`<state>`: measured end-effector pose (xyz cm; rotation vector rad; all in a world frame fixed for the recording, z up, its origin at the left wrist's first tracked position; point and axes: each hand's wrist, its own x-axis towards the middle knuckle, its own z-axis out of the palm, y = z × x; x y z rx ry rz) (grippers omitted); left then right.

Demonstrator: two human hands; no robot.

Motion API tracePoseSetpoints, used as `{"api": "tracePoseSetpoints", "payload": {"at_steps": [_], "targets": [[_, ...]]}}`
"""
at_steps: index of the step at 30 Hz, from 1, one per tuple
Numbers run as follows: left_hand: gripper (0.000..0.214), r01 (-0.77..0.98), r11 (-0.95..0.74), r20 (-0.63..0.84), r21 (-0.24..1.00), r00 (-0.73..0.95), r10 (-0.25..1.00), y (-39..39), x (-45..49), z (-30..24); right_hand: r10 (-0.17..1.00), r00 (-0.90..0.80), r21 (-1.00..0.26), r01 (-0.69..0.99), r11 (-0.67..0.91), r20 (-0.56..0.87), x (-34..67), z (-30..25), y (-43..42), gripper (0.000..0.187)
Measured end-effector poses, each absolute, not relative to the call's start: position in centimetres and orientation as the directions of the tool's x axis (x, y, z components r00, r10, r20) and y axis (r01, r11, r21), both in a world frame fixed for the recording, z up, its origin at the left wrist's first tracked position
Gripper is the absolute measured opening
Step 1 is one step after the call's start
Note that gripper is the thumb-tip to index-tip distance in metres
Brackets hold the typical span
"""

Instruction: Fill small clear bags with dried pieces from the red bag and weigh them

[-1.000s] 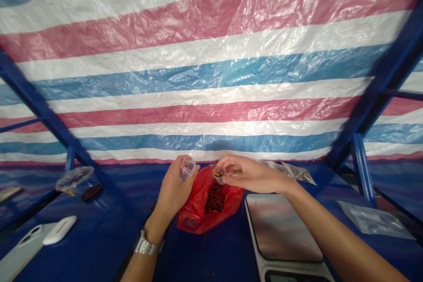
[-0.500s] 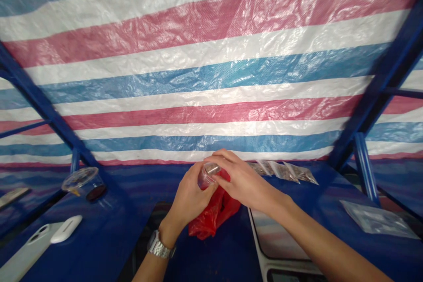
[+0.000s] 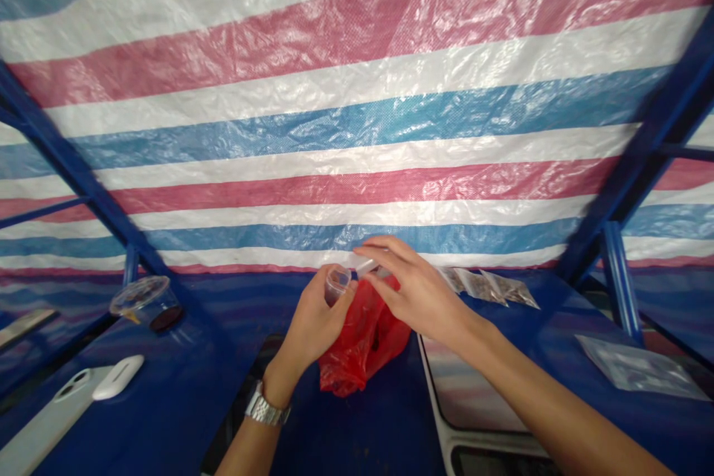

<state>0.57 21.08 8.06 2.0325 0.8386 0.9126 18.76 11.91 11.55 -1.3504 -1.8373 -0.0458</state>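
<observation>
My left hand [image 3: 312,323] is closed around a small clear plastic cup [image 3: 336,283], held above a red plastic bag [image 3: 360,346] that lies on the blue tabletop. My right hand [image 3: 416,290] hovers just right of the cup, its fingertips pinching a second small clear cup [image 3: 368,266] that is tipped toward the first. The red bag is partly hidden behind both hands. A metal watch [image 3: 266,410] is on my left wrist.
A digital scale [image 3: 474,416] with a steel plate lies at the lower right. Small filled clear bags [image 3: 491,286] lie behind it, another flat bag [image 3: 636,368] far right. At left stand a lidded clear container [image 3: 148,303], a white case [image 3: 118,377] and a phone [image 3: 44,420].
The two cups were apart a second ago, then brought together over the bag. Now my right hand has lifted its cup slightly away and up; the bag has folded partly closed.
</observation>
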Motion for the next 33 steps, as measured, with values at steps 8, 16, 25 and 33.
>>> {"api": "tracePoseSetpoints", "payload": {"at_steps": [8,16,25,33], "targets": [[0.054,0.371,-0.445,0.069,0.815,0.701,0.710,20.1,-1.9,8.6,0.958,-0.279,-0.469,0.838,0.279,0.071,21.3,12.2,10.6,0.016],[0.026,0.447,-0.422,0.098,0.788,0.586,0.804,22.5,-0.8,6.2,0.935,-0.330,-0.431,0.831,0.352,0.127,19.0,9.0,12.5,0.016],[0.025,0.472,-0.119,-0.074,0.874,0.371,0.926,24.9,-1.7,4.6,0.977,-0.213,-0.307,0.930,0.200,-0.007,19.2,8.5,12.1,0.017],[0.049,0.405,-0.131,-0.087,0.905,0.477,0.875,24.4,-2.7,6.4,0.982,-0.161,-0.258,0.957,0.131,-0.100,19.3,9.3,11.7,0.027]]}}
